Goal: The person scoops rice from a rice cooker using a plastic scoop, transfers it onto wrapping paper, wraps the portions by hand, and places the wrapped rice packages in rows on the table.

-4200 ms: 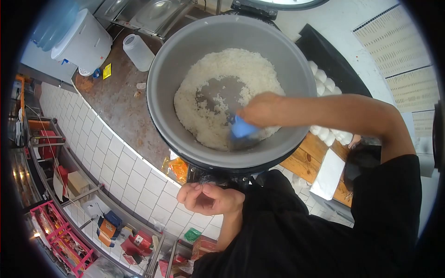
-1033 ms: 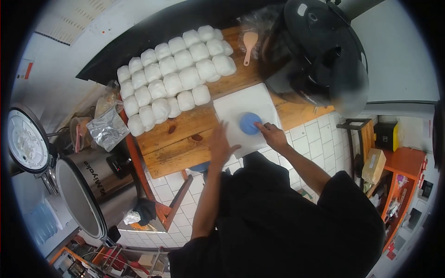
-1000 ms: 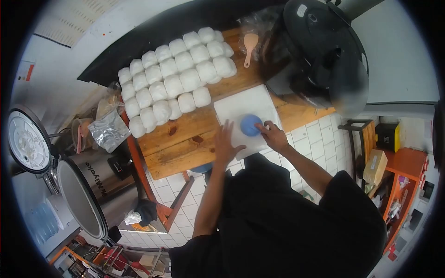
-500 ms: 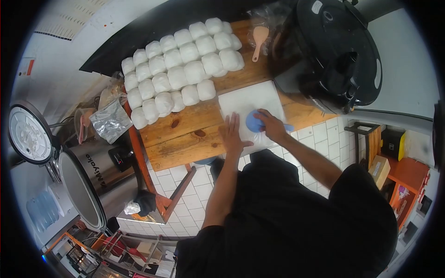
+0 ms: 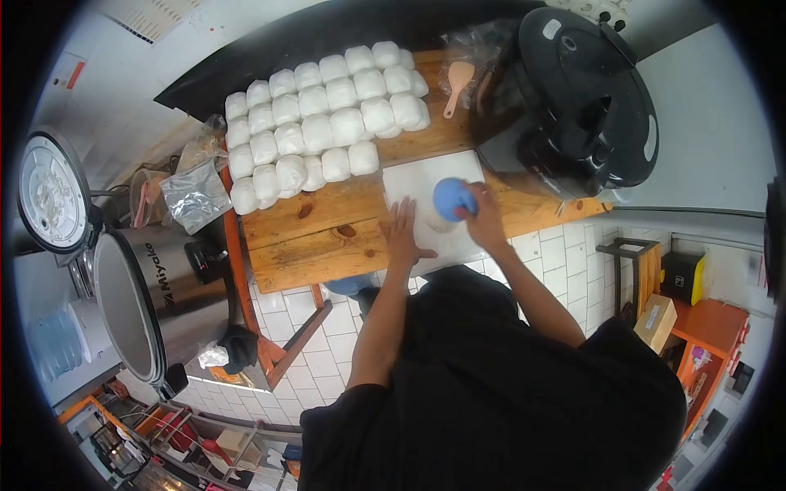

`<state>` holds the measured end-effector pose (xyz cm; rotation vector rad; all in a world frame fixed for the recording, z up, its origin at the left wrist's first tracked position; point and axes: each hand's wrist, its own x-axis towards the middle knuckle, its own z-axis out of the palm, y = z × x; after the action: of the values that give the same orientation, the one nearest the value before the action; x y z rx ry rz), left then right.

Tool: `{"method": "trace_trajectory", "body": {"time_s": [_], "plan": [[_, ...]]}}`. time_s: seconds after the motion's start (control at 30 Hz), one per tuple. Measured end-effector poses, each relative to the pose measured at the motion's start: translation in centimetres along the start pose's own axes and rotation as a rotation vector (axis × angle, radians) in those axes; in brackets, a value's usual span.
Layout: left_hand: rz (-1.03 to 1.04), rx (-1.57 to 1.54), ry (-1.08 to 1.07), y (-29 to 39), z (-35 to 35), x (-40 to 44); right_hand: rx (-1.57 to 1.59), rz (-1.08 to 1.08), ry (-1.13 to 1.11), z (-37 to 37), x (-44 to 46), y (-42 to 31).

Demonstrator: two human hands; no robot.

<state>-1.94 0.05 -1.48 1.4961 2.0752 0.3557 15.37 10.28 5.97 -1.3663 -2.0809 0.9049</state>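
Note:
A stack of white paper sheets (image 5: 409,177) lies on the wooden table (image 5: 299,266). My left hand (image 5: 401,233) rests on its left edge with the fingers spread. Over the sheets, my right hand (image 5: 485,214) is closed around a round blue scoop (image 5: 449,199). Whatever is under the scoop is mostly hidden. Several wrapped white bundles (image 5: 318,131) stand in rows behind and to the left of the paper. A pink rice paddle (image 5: 459,82) lies on clear plastic behind the sheets.
At the right of the table stands a large black lidded cooker (image 5: 573,106). An open steel cooker (image 5: 180,278) is at the left, with its lid (image 5: 53,192) raised. Silver foil packaging (image 5: 196,196) lies near it. A wooden stool (image 5: 634,274) stands on the tiled floor.
Since the earliest frame, the view has turned from the rice pot to the table. Within the last second, the scoop has tilted and shifted slightly over the paper; my left hand stays spread there.

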Motion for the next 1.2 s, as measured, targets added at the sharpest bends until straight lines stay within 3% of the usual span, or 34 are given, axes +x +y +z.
{"method": "trace_trajectory", "body": {"time_s": [0.17,0.53,0.63,0.67,0.73,0.77,0.83,0.93,1.0,1.1,1.2], "plan": [[0.002,-0.032,0.002,-0.4,0.7,-0.2,-0.165,0.266,-0.269,4.8,-2.5,2.3],[-0.001,0.058,-0.029,-0.5,0.4,0.0,-0.187,-0.104,-0.402,2.4,-1.2,4.5],[0.036,0.067,0.046,-0.4,0.4,-0.5,-0.210,0.078,-0.468,2.2,-0.4,2.9],[0.040,0.065,0.071,0.0,0.1,-0.4,-0.218,0.056,-0.457,2.1,-0.2,2.7],[-0.043,0.013,0.089,0.5,-0.7,-1.6,-0.149,-0.041,-0.174,2.6,-0.3,2.4],[-0.057,0.011,0.098,-0.1,-0.3,-2.1,-0.147,-0.053,-0.185,3.2,0.2,2.2],[0.090,0.059,0.447,-2.4,2.2,-3.9,0.053,-0.164,0.123,4.6,0.6,-0.7],[0.130,-0.022,0.384,-5.0,3.0,-8.1,0.148,-0.170,-0.322,8.2,1.6,-4.8],[0.172,-0.033,0.378,-4.5,2.3,-9.8,0.116,-0.311,-0.509,12.5,1.5,-5.1],[0.238,-0.010,0.348,-4.4,2.0,-10.3,0.354,-0.156,-0.639,15.8,1.3,-7.9],[0.156,-0.062,0.343,-4.1,2.2,-9.5,0.316,-0.258,-0.460,17.1,1.3,-10.0]]}}
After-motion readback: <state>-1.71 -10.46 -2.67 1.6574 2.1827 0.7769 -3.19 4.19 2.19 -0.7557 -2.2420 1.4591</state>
